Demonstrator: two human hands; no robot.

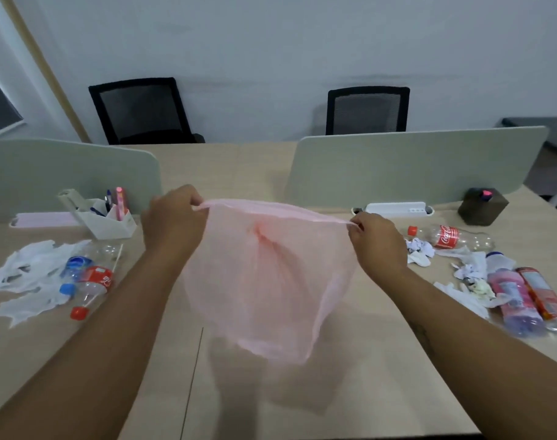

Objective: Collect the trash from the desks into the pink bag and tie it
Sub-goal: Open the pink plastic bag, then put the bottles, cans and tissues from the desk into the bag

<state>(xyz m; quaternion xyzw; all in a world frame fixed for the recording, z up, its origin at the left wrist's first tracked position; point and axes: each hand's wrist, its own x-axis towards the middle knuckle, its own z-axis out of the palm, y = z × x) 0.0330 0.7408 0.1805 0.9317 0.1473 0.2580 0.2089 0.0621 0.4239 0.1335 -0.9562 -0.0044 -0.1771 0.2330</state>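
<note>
Over desk (270, 392), hands (175, 217) (378, 242) stretch pink bag (270, 281) crosswise.

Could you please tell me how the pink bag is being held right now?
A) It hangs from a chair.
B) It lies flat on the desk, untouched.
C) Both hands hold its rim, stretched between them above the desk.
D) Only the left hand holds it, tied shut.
C: the left hand and right hand each pinch the rim of the pink bag, which hangs between them above the desk.
</note>
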